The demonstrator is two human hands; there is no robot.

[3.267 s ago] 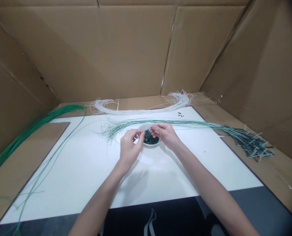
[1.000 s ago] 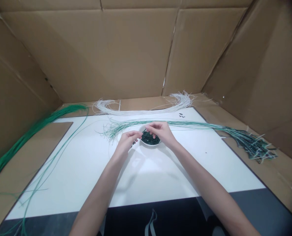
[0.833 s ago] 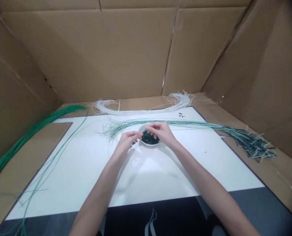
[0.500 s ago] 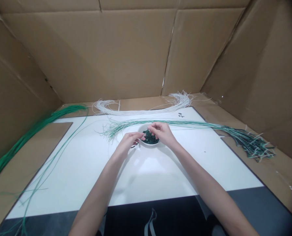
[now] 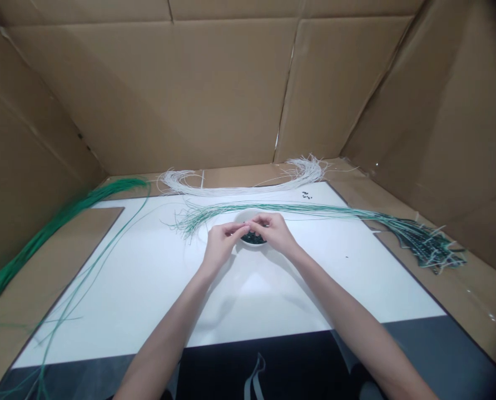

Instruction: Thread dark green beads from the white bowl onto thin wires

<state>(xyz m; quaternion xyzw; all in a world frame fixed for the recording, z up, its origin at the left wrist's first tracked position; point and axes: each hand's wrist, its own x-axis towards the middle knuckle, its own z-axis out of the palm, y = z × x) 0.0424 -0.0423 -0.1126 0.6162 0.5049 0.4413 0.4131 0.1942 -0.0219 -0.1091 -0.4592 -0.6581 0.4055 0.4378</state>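
My left hand [image 5: 223, 240] is closed, its thumb and fingertips pinched at the bowl's left side. A thin white cord showed in that pinch a moment ago; the fingers cover it now. My right hand [image 5: 273, 230] is pinched too, its fingertips meeting those of the left. Whatever is between the right fingertips is too small to make out. Directly under both hands stands a white bowl [image 5: 251, 246], holding many small dark green beads [image 5: 254, 239]. Just behind the bowl runs a bundle of thin green cords [image 5: 306, 209].
Dark beaded ends [image 5: 427, 244] of the green bundle lie at the right. White cords [image 5: 248, 191] curve along the back, near some loose dark beads [image 5: 306, 195]. More green cords [image 5: 64, 219] lie at the left. Cardboard walls [image 5: 231, 94] enclose the white tabletop [image 5: 148, 311].
My hands have come together over the bowl, so their fingertips now touch. The right hand moved down and left; the white cord's end is now hidden.
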